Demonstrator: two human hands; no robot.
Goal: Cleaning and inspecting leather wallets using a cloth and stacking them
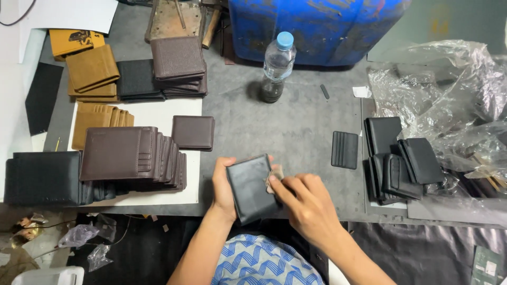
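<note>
The left hand (223, 186) gripped a folded black leather wallet (251, 186) by its left edge, at the table's near edge. The right hand (304, 203) pinched a small tan cloth scrap (275, 174) against its face. Judging by position, black wallets (404, 158) heaped right beside crumpled clear plastic (454, 100) awaited handling; stacked brown wallets (132, 155) and tan wallets (92, 68) left seemed finished.
</note>
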